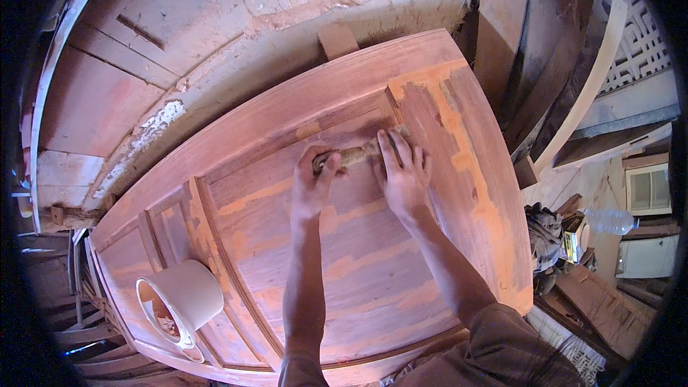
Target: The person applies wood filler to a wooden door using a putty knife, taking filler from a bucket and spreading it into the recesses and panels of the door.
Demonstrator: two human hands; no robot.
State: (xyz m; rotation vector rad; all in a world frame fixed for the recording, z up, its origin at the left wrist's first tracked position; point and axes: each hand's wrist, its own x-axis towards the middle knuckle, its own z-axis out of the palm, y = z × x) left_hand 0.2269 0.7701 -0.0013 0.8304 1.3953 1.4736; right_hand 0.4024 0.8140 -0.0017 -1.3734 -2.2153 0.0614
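A wooden door [344,244] with recessed panels and orange filler patches lies in front of me. Over its large panel, a worn, yellowish strip of sandpaper [356,153] spans from one hand to the other. My left hand [315,179] is closed around the strip's curled left end, thumb on top. At the other end my right hand [405,172] presses down on it with fingers together, close to the panel's raised moulding. The fingers partly hide the strip, and its underside is out of sight.
A white plastic bucket [197,294] lies on its side on the door's left part, with scraps inside. A dusty wall ledge [215,64] runs behind the door. Boards [537,93] lean at the right, near a clear plastic bottle [609,221] and dark cloth [545,233].
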